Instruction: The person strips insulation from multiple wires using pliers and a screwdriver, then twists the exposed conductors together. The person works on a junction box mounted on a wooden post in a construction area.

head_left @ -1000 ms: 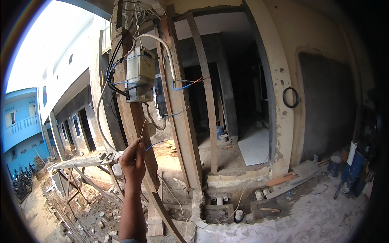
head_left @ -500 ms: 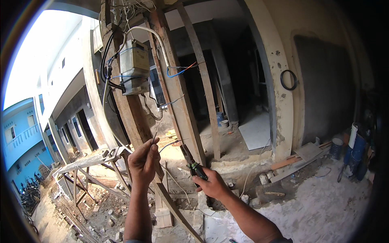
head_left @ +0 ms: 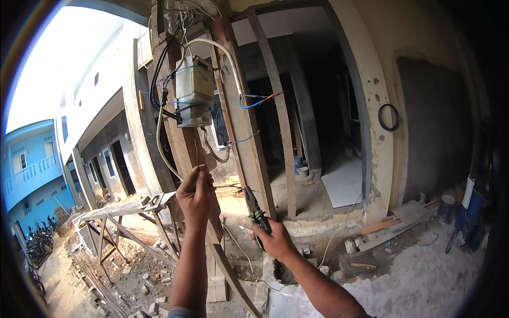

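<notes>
My left hand (head_left: 194,197) is closed in a pinch on a thin wire, whose dark end sticks up above my fingers. A short blue wire (head_left: 229,186) runs from beside that hand toward the pliers. My right hand (head_left: 274,239) is wrapped round the green-and-black handles of the pliers (head_left: 256,211). Their jaws point up beside the bare end of the blue wire; I cannot tell whether they grip it. Above my hands, a grey-beige meter box (head_left: 194,84) is fixed to a wooden post, with black and blue wires around it.
A white cable (head_left: 233,66) ends in bare blue and orange wires (head_left: 257,102) at the planks. A wooden trestle (head_left: 119,210) stands at left over rubble. A black cable coil (head_left: 389,117) hangs on the right pillar. Blue pipes (head_left: 466,212) and boards lie at right.
The whole view has shifted, so the post and box appear farther right. My left hand has risen slightly, nearer the box, still pinching the wire. The pliers stay in my right hand beside the blue wire.
</notes>
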{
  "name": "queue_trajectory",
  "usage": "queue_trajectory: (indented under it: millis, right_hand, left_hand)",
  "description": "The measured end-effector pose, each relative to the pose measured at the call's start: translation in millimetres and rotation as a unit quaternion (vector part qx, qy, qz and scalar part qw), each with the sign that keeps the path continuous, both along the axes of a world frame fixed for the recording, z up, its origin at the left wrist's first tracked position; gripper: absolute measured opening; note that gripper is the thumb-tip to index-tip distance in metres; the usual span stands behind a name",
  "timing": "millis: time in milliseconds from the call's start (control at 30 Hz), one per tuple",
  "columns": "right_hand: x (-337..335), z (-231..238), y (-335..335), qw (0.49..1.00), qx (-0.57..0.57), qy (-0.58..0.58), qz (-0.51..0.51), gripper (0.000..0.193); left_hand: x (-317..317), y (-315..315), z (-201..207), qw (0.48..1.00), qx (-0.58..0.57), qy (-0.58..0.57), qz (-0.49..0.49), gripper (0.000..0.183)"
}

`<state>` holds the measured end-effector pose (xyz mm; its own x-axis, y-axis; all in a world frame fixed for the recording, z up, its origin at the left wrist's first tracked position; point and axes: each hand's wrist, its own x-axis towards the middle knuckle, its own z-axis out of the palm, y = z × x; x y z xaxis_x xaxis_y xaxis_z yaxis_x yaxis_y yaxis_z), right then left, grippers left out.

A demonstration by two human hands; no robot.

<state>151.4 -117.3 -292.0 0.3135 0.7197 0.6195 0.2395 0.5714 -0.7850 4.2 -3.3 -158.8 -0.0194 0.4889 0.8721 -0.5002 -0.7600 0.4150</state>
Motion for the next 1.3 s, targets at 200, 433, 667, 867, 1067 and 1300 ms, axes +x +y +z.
queue_trajectory:
  millis: [200, 433, 667, 867, 1067, 1300]
  right_hand:
    - [7, 60, 9, 0.999, -0.014, 0.042, 0.016, 0.022]
    - [24, 69, -3, 0.993, -0.051, 0.108, 0.021, 0.022]
    - [44, 63, -4, 0.995, -0.069, 0.076, 0.010, 0.021]
    - [45, 79, -24, 0.983, -0.161, 0.081, 0.045, 0.023]
    - [42, 87, -53, 0.962, -0.245, 0.103, 0.065, 0.028]
    - [29, 126, -100, 0.972, -0.184, -0.070, -0.124, 0.032]
  left_hand:
    - [45, 51, 70, 0.999, -0.014, -0.046, 0.019, 0.025]
    - [61, 61, 81, 0.995, 0.086, 0.041, 0.006, 0.026]
    - [57, 59, 66, 0.976, 0.206, 0.049, 0.050, 0.023]
    - [54, 59, 60, 0.977, 0.204, 0.021, 0.056, 0.022]
    - [57, 64, 59, 0.978, 0.206, 0.016, 0.042, 0.020]
    - [52, 71, 58, 0.955, 0.283, 0.019, 0.082, 0.024]
